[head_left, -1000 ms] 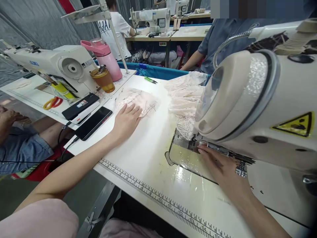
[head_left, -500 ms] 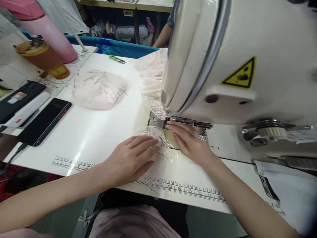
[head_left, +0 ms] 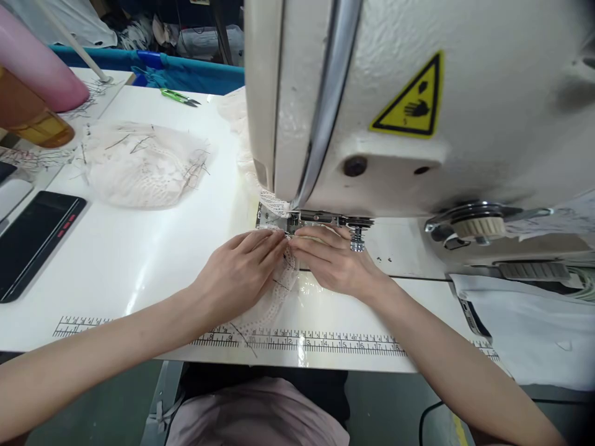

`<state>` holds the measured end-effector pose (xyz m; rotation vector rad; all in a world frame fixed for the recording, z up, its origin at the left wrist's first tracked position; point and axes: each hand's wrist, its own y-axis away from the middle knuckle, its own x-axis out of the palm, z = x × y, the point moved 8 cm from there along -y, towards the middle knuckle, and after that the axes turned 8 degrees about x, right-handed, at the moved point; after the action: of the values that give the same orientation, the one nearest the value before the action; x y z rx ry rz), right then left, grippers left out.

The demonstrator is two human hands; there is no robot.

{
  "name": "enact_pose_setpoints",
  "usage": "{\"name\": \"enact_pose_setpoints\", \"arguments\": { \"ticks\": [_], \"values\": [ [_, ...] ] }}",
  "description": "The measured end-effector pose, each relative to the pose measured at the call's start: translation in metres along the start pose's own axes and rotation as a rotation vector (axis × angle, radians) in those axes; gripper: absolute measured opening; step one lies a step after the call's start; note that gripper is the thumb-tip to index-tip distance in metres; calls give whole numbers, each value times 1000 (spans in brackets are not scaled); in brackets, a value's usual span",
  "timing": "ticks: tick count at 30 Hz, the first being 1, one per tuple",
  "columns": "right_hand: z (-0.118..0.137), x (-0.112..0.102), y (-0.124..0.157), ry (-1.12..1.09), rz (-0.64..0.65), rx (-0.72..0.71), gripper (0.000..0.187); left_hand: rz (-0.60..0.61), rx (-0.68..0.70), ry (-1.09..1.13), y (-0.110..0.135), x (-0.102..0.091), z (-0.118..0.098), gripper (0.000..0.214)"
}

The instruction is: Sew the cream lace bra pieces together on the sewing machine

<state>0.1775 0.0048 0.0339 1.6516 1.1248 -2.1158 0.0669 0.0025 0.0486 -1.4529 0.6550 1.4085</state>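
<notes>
My left hand (head_left: 237, 272) lies on a small piece of white lace (head_left: 274, 303), fingers pressed together and pointing toward the needle area. My right hand (head_left: 332, 260) meets it from the right, fingertips pinching the lace's upper edge just below the presser foot (head_left: 297, 220) of the white sewing machine (head_left: 418, 105). The lace spreads from under my hands down to the printed ruler (head_left: 325, 342) at the table's front edge. More lace hangs behind the machine head.
A pile of pale lace pieces (head_left: 139, 164) lies at the left middle of the white table (head_left: 116, 260). A black phone (head_left: 32, 238), an amber cup (head_left: 32, 121), a pink bottle (head_left: 37, 68) and green thread snips (head_left: 179, 97) sit further left and back.
My left hand left the lace pile, brought one piece to the needle, and both hands have closed in on it under the presser foot. The view moved closer to the machine.
</notes>
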Motion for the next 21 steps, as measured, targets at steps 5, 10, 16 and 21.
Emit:
{"name": "enact_pose_setpoints", "arguments": {
  "ticks": [5,10,16,21],
  "values": [
    [0,-17,-5,40,-111,25,28,31,22,60,-4,15,12,41],
    [-5,-15,-10,5,-66,74,28,8,-10,93,-9,21,21,40],
    [-11,-5,-7,-22,-57,60,27,-24,1,79,-12,21,21,39],
    [-12,-4,-7,15,-47,66,27,-32,15,79,-15,22,25,38]
  ]
}}
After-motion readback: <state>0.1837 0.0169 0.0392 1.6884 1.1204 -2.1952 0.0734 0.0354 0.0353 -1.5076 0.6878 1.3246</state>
